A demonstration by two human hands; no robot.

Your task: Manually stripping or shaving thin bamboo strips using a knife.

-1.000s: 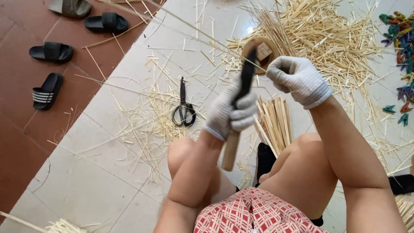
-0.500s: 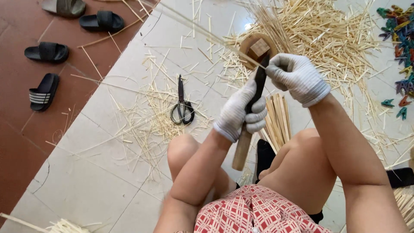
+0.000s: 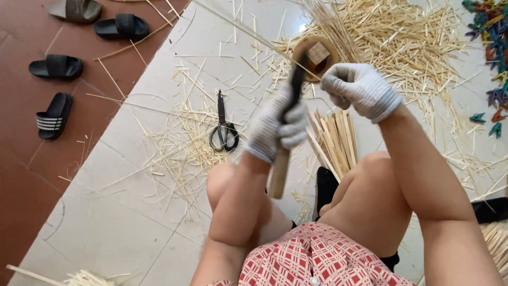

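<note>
My left hand [image 3: 278,126], in a grey knit glove, grips a knife [image 3: 288,122] with a dark blade and a pale wooden handle that points down toward my knee. My right hand [image 3: 360,91], also gloved, pinches a long thin bamboo strip [image 3: 241,26] that runs up and left across the floor. The blade's top meets the strip just above a round wooden block [image 3: 316,53] on the floor. A bundle of flat bamboo slats [image 3: 336,139] lies under my hands.
Black scissors [image 3: 223,130] lie on the grey tiles to the left of my knee. Bamboo shavings [image 3: 402,37] cover the floor at the back. Several sandals [image 3: 53,115] sit on the red floor at left. Coloured clips [image 3: 489,32] lie at far right.
My left hand with the knife has moved up and to the right toward the wooden block. The blade now reaches the strip held by my right hand.
</note>
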